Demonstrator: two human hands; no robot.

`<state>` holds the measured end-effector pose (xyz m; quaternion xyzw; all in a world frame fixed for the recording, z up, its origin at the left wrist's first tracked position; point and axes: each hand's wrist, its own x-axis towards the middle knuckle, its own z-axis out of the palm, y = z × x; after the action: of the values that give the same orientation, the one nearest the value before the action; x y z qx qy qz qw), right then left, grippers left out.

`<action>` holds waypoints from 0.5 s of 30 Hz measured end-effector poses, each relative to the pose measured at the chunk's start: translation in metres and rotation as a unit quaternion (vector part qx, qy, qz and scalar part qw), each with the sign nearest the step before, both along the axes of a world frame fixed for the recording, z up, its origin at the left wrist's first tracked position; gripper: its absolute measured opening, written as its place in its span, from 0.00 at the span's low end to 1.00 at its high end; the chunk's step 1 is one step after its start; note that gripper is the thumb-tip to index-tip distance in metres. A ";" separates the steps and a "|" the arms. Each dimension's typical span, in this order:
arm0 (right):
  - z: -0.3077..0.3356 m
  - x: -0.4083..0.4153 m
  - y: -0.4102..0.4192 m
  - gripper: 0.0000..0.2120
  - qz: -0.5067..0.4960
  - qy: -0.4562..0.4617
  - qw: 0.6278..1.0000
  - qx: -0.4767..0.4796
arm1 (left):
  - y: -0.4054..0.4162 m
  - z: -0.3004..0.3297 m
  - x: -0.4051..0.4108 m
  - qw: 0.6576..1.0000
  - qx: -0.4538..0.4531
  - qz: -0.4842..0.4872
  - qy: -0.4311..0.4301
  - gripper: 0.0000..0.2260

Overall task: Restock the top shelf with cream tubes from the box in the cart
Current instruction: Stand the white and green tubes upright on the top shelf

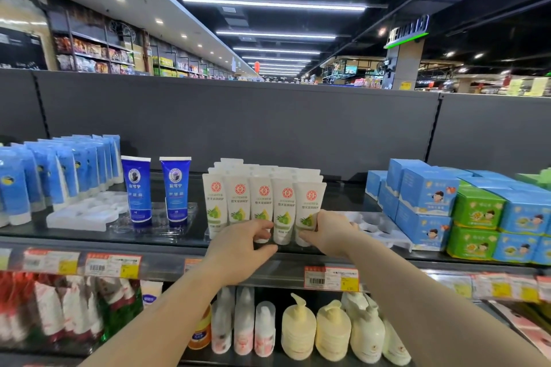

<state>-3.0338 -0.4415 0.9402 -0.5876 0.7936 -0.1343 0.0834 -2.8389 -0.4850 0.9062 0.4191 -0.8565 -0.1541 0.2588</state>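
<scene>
Head view, looking forward and down at the top shelf (179,237) of a store aisle unit.

Cream tubes (264,202): white, red round emblem, green print. Standing cap-down in several rows at shelf centre, near the front edge. Front row of five, side by side and touching.

Left hand (243,247): reaching to the lower part of the front row, third tube from the left. Fingers curled against the tube base, thumb below near the shelf edge. Grasp on the tube appears likely but not fully confirmed; contact point partly hidden by the fingers.

Right hand (328,232): grasping the rightmost front tube (308,208), fingers wrapped round its lower right side, thumb on the near face. Tube upright, base at the shelf.

Left of the cream tubes: two dark blue tubes (156,191) standing upright, apart from one another, on a clear tray. Further left: rows of light blue tubes (59,173), with a white moulded tray (86,211) beside them.

Right of the cream tubes: another white moulded tray (378,231), then stacked blue and green boxes (447,211).

Shelf front edge: price labels (331,277) in red, white and yellow.

Shelf below: pump bottles (316,328), cream-coloured, in a row, with white bottles just to their left.
</scene>
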 end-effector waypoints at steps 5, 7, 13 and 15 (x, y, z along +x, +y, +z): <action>-0.001 0.001 0.005 0.15 -0.009 -0.024 1.000 0.003 | 0.005 -0.001 0.004 0.999 0.035 -0.026 0.011 0.24; -0.001 0.002 0.008 0.14 -0.020 -0.037 0.999 -0.007 | 0.007 0.000 0.007 0.998 0.052 -0.035 0.022 0.23; -0.007 0.000 0.007 0.20 -0.072 -0.092 0.991 -0.065 | 0.011 0.009 0.027 0.997 0.039 0.009 0.066 0.18; -0.006 0.001 0.010 0.23 -0.090 -0.095 0.987 -0.094 | 0.009 0.010 0.036 0.996 0.035 0.037 0.069 0.19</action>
<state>-3.0325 -0.4311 0.9339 -0.5036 0.8153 -0.2709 0.0904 -2.8025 -0.4757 0.9157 0.4477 -0.8146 -0.2024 0.3082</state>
